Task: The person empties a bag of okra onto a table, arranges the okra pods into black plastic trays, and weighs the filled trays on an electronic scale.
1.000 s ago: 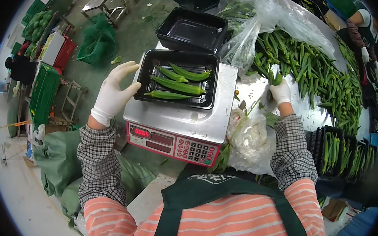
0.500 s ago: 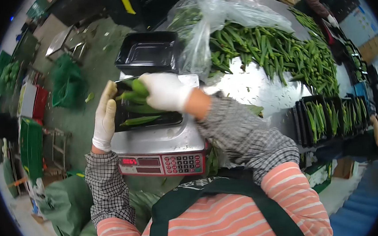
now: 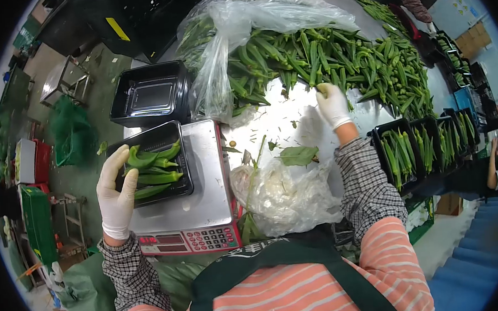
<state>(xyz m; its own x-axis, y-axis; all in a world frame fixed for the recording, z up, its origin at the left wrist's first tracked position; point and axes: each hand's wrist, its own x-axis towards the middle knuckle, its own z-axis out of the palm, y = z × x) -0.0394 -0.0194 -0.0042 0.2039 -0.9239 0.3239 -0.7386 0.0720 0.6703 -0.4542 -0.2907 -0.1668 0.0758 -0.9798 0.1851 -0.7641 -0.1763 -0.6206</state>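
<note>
Gloved in white, my left hand (image 3: 117, 192) is open, its fingers and thumb stretched out at the left edge of a black plastic tray (image 3: 183, 160). Several green okra pods (image 3: 160, 179) lie in that tray, which rests on a digital scale (image 3: 209, 202). Over on the right, my gloved right hand (image 3: 334, 106) is at the near edge of a large okra pile (image 3: 335, 61). Its fingers are curled closed against the end of an okra pod (image 3: 314, 62).
Behind the scale stand empty black trays (image 3: 147, 93). Clear plastic bags (image 3: 287, 196) and a loose leaf (image 3: 299, 155) lie on the metal table (image 3: 270, 121). Filled okra trays (image 3: 398, 155) line the right side. A co-worker's sleeve (image 3: 415, 5) shows at the far right.
My right hand has moved from the tray on the scale rightward to the okra pile, leaving okra in the tray. My left hand stays beside the tray. The view has shifted right.
</note>
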